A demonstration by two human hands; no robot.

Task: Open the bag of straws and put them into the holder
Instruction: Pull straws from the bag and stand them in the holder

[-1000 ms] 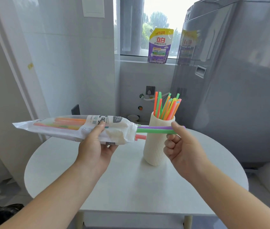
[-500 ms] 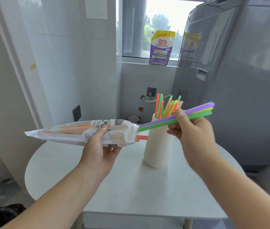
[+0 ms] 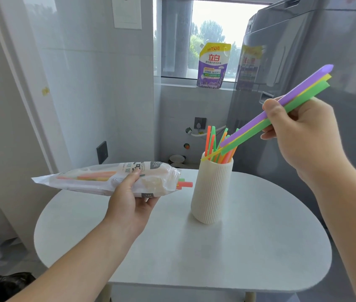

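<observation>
Most of what is in the translucent white plastic bag of straws (image 3: pixel 89 178) shows only as dim orange and green streaks through the film. A few red-orange straw ends (image 3: pixel 185 184) poke clear of its open mouth, which points at the cream ribbed cylindrical holder (image 3: pixel 213 192). The lower parts of the orange and green straws standing in the holder (image 3: pixel 209 140) are hidden by its wall. In the purple, yellow and green bunch of long straws (image 3: pixel 246 129), the yellow one is mostly covered by the other two. Both forearms are cut off by the frame edge.

The left hand (image 3: pixel 129 199) holds the bag from beneath, roughly level above the round white tabletop (image 3: pixel 216 258). Its thumb lies on top and its fingers are hidden under the plastic. The right hand (image 3: pixel 299 131) is raised to the right of the holder and pinches the bunch between thumb and curled fingers. The bunch slants down to the left, its lower tips at the holder's rim among the standing straws.

The holder stands upright on the tabletop, just right of the bag's mouth. A purple and yellow detergent pouch (image 3: pixel 213 66) sits on the windowsill behind.
</observation>
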